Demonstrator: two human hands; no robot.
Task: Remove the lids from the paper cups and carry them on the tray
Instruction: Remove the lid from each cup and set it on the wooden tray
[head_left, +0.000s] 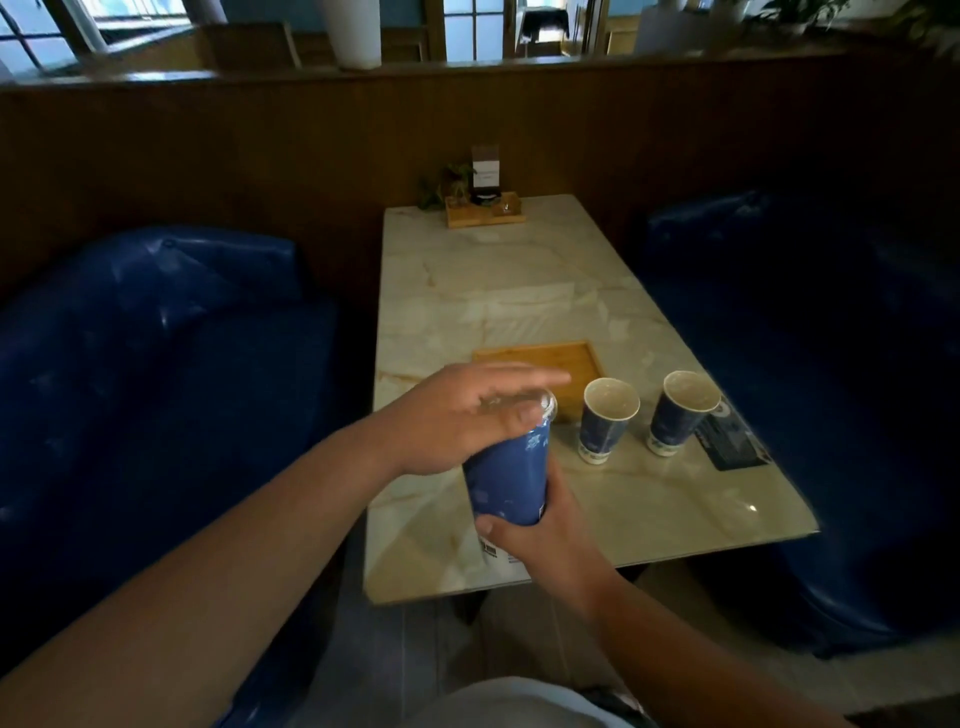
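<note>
Fingers (540, 378) of left hand (462, 415) curled over clear lid (548, 408); cup (506, 480) gripped low by right hand (540, 535). Lid best peeled up evenly, cup kept upright.

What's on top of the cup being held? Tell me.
A clear plastic lid caps the held cup, gripped by the left hand. That hand covers most of the lid; the cup's contents can't be seen.

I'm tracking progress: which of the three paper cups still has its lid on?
The cup in the hands: the left hand grips its clear lid, the right hand its base. The middle cup and right cup stand open.
</note>
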